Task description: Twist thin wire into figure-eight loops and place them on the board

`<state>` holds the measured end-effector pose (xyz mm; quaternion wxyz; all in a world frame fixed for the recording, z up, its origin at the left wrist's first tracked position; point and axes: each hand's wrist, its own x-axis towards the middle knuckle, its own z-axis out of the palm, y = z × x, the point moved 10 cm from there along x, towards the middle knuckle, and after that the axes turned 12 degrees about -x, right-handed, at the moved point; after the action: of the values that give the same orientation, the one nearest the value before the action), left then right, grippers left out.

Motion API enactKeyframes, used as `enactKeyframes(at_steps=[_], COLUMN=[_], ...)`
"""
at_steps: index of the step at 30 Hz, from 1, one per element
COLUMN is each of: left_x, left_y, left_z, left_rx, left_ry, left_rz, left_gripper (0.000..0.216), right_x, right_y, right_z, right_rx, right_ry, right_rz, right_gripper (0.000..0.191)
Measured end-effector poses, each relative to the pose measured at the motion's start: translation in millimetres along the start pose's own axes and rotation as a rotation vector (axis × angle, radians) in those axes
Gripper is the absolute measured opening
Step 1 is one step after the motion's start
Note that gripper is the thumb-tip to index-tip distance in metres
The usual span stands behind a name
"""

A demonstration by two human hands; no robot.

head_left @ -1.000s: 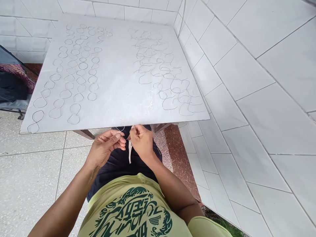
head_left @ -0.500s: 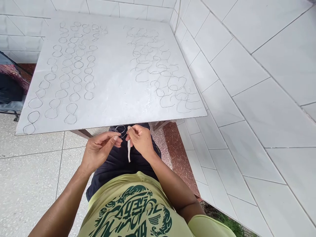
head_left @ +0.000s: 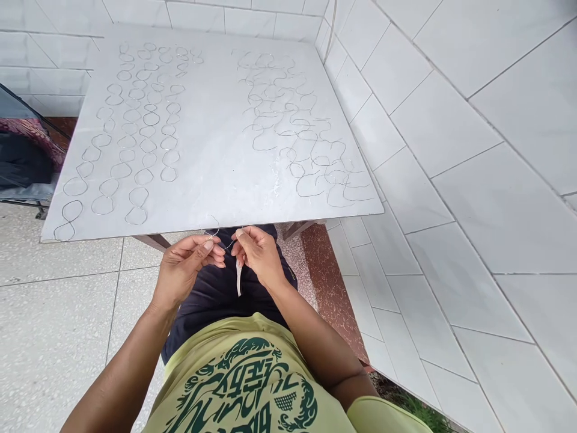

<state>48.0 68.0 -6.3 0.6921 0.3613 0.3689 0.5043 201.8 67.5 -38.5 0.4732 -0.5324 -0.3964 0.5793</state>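
Observation:
Just off the table's near edge, a thin curved wire (head_left: 218,224) runs between my two hands. My left hand (head_left: 183,267) pinches it with thumb and fingertips, and one free end curls up past the table edge. A lower stretch of the wire reaches my right hand (head_left: 261,255), whose thumb and fingers are closed on it. A narrow whitish strip (head_left: 238,281) hangs below my right fingers; how it is held there is hidden. On the table's left side lie several figure-eight wires (head_left: 108,196) in rough columns.
The white table (head_left: 211,180) also carries several loose, wavy wires (head_left: 311,193) overlapping on its right side. Tiled walls (head_left: 428,198) border its back and right. A folding chair (head_left: 22,192) with dark cloth stands at the far left.
The wire has turned between my hands: its rounded loop has opened out, and one end now points up above my left fingers. Both hands stay close together. The view has shifted slightly.

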Motion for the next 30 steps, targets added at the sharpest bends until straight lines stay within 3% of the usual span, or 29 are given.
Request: enactKeyframes(at_steps=[13,30], left_x=[14,14], left_y=[-31,-29], left_z=[-14,-5], left_rx=[-0.303,-0.315], left_ry=[-0.007,-0.052], left_rz=[-0.223,-0.218], left_gripper=[0.021,0.015], right_x=[-4,-12], right_y=[0,5], right_z=[8,5], right_rx=[0.188,0.234], right_ry=[-0.102,-0.046], right_rz=[-0.012,-0.04], right_gripper=[0.031,0.036])
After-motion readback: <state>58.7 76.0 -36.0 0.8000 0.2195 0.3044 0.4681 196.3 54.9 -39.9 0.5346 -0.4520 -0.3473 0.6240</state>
